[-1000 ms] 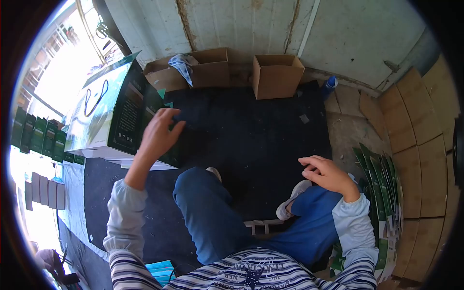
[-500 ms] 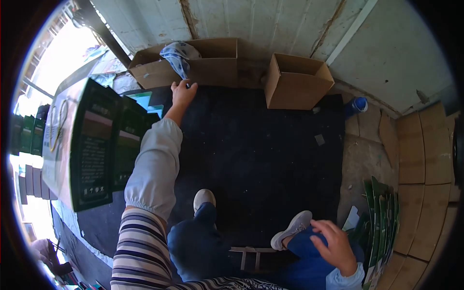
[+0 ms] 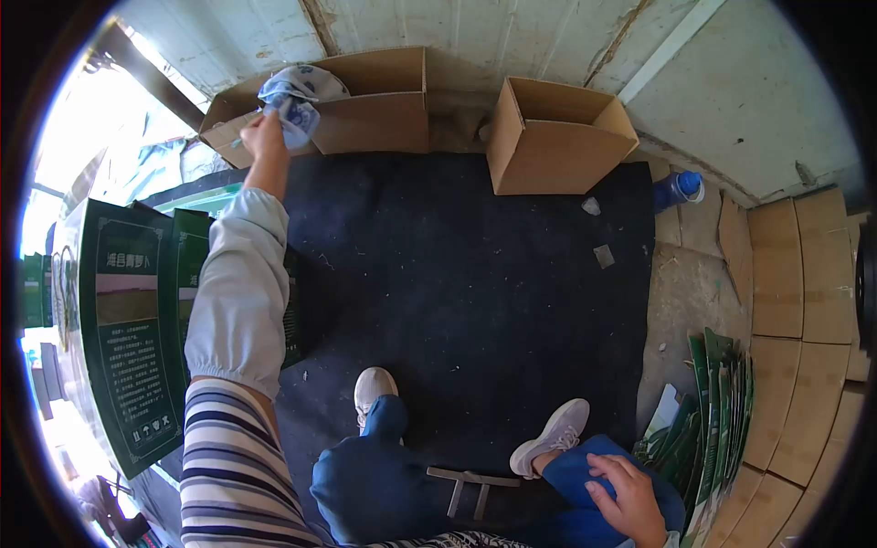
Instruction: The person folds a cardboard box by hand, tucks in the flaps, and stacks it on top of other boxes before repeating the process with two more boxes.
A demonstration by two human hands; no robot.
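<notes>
With my left arm stretched forward, my left hand is closed at the left edge of a white and blue patterned cloth. That cloth drapes over the front wall of a long, open cardboard box by the wall. Beside my left forearm stand green printed cartons with pale lettering, partly hidden by the sleeve. My right hand lies on my right knee, fingers loosely spread and holding nothing.
A second open cardboard box stands against the wall, near a blue container. Flattened green cartons lean at right before stacked brown boxes. Black matting covers the floor; a small frame lies between my feet.
My left hand has shifted left along the cloth and closed at its edge. My right hand has lowered onto my knee. The view has turned, showing the green cartons lower and further left.
</notes>
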